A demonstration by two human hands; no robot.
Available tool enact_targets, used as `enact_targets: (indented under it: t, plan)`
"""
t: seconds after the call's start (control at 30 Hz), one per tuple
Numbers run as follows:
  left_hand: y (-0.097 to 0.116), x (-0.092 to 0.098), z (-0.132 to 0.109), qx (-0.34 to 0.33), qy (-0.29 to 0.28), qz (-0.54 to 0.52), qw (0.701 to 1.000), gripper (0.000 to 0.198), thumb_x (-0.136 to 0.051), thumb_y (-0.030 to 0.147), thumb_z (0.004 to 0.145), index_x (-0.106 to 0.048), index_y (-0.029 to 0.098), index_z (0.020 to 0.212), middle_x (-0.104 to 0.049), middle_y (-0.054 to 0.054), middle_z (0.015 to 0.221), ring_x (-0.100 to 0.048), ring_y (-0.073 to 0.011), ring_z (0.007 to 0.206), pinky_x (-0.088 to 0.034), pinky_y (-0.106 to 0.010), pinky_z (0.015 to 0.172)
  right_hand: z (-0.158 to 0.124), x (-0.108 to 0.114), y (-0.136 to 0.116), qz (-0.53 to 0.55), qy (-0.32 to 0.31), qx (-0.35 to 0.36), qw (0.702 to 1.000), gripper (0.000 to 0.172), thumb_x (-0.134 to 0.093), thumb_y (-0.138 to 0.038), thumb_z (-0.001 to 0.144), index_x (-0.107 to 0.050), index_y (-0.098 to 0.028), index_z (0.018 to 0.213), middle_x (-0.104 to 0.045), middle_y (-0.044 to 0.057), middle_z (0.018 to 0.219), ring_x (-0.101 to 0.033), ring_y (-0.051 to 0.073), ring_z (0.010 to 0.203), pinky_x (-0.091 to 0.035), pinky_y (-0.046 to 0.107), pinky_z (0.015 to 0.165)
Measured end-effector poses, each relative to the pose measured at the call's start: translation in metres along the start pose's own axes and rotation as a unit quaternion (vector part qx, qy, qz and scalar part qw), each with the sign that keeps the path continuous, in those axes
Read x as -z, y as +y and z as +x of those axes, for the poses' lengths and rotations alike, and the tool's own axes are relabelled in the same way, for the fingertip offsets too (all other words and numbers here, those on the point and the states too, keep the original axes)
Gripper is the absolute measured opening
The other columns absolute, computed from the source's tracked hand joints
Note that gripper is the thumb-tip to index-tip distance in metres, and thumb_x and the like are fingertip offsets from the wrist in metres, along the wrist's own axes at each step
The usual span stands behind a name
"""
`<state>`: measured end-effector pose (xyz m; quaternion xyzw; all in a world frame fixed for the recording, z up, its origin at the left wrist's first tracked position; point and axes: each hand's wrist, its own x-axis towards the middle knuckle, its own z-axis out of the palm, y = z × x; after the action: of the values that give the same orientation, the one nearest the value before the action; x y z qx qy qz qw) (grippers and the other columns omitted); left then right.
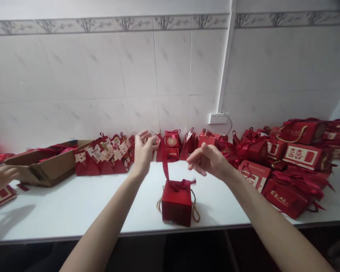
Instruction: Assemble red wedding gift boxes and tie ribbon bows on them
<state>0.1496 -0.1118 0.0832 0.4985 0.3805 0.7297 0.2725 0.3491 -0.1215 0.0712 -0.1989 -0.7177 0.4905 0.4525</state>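
A small red gift box [176, 204] with a rope handle stands near the front edge of the white table [82, 204]. A dark red ribbon [163, 158] rises from its top up to my left hand [143, 151], whose fingers pinch the ribbon's upper end. My right hand [208, 160] hovers above and right of the box, fingers curled in a loose pinch. A short ribbon end sticks out at the box top just below it; whether the fingers hold it is unclear.
Several red pyramid boxes [104, 156] line the wall beside an open cardboard box [45, 164]. A heap of red gift bags [289, 162] fills the right side. Another person's hand [0, 177] reaches in at the far left. A wall socket [217, 118] sits behind.
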Motion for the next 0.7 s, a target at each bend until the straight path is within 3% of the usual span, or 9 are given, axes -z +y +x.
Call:
enact_targets:
  t: [0.03,0.07,0.13,0.2,0.23,0.33,0.43,0.57,0.7]
  plan:
    - [-0.004,0.005,-0.002,-0.031,0.036,0.030,0.998,0.027,-0.059,0.022,0.074,-0.050,0.018,0.100,-0.057,-0.005,0.097,-0.058,-0.0134,0.085,-0.047,-0.025,0.069,-0.003,0.004,0.001,-0.039,-0.006,-0.013,0.999,0.054,-0.050,-0.065,0.076,-0.070,-0.015,0.073,-0.066,0.005,0.064,-0.044,0.007,0.040,-0.029,0.023,0.040]
    - [-0.007,0.011,-0.007,-0.058,0.031,0.076,0.995,0.026,-0.057,0.021,0.074,-0.050,0.019,0.099,-0.057,-0.005,0.099,-0.057,-0.0145,0.090,-0.046,-0.027,0.074,-0.006,0.006,0.004,-0.097,-0.001,-0.023,0.995,0.046,-0.054,-0.058,0.078,-0.070,-0.015,0.074,-0.067,0.004,0.068,-0.048,0.008,0.045,-0.033,0.023,0.043]
    - [-0.015,0.020,-0.024,-0.090,-0.085,0.193,0.973,0.014,-0.055,0.022,0.076,-0.054,0.018,0.089,-0.058,-0.004,0.092,-0.056,-0.0161,0.088,-0.045,-0.030,0.077,-0.010,0.008,0.012,-0.239,-0.010,-0.034,0.970,0.026,-0.060,-0.040,0.079,-0.071,-0.016,0.077,-0.069,0.004,0.075,-0.056,0.011,0.060,-0.041,0.024,0.056]
    - [-0.024,0.024,-0.047,-0.099,-0.236,0.305,0.917,0.009,-0.055,0.027,0.078,-0.058,0.018,0.077,-0.058,-0.004,0.084,-0.055,-0.0181,0.083,-0.045,-0.034,0.077,-0.012,0.005,0.025,-0.356,-0.053,-0.027,0.932,0.015,-0.060,-0.026,0.080,-0.071,-0.017,0.079,-0.068,0.005,0.081,-0.059,0.014,0.074,-0.044,0.026,0.070]
    - [-0.029,0.025,-0.058,-0.104,-0.281,0.352,0.887,0.012,-0.056,0.029,0.078,-0.059,0.018,0.073,-0.057,-0.005,0.083,-0.054,-0.0195,0.084,-0.045,-0.036,0.078,-0.013,0.002,0.031,-0.393,-0.076,-0.015,0.916,0.014,-0.059,-0.021,0.080,-0.072,-0.017,0.082,-0.068,0.005,0.084,-0.059,0.016,0.079,-0.044,0.027,0.074]
    - [-0.044,0.024,-0.083,-0.112,-0.315,0.453,0.827,0.016,-0.063,0.032,0.075,-0.060,0.017,0.070,-0.056,-0.006,0.082,-0.053,-0.0227,0.084,-0.044,-0.039,0.079,-0.011,-0.006,0.049,-0.454,-0.126,0.022,0.882,0.016,-0.058,-0.014,0.080,-0.072,-0.018,0.086,-0.064,0.007,0.092,-0.058,0.017,0.086,-0.044,0.030,0.080]
    - [-0.054,0.023,-0.090,-0.086,-0.332,0.479,0.808,0.018,-0.063,0.034,0.077,-0.059,0.016,0.072,-0.056,-0.007,0.084,-0.052,-0.0235,0.084,-0.046,-0.038,0.077,-0.007,-0.010,0.059,-0.481,-0.180,0.041,0.857,0.015,-0.057,-0.014,0.082,-0.071,-0.017,0.086,-0.062,0.008,0.096,-0.058,0.018,0.088,-0.044,0.030,0.082]
    - [-0.057,0.027,-0.080,-0.077,-0.377,0.451,0.805,0.018,-0.065,0.034,0.075,-0.061,0.016,0.075,-0.057,-0.009,0.092,-0.052,-0.0242,0.090,-0.046,-0.038,0.082,-0.003,-0.012,0.059,-0.513,-0.248,0.022,0.821,0.016,-0.055,-0.018,0.083,-0.071,-0.018,0.087,-0.060,0.006,0.090,-0.057,0.016,0.077,-0.042,0.026,0.071]
    - [-0.059,0.034,-0.061,-0.077,-0.446,0.400,0.797,0.016,-0.064,0.034,0.077,-0.064,0.018,0.081,-0.056,-0.009,0.101,-0.055,-0.0224,0.095,-0.047,-0.036,0.086,-0.002,-0.017,0.057,-0.554,-0.241,-0.010,0.797,0.014,-0.055,-0.022,0.083,-0.067,-0.014,0.081,-0.058,0.007,0.088,-0.054,0.014,0.069,-0.036,0.025,0.061]
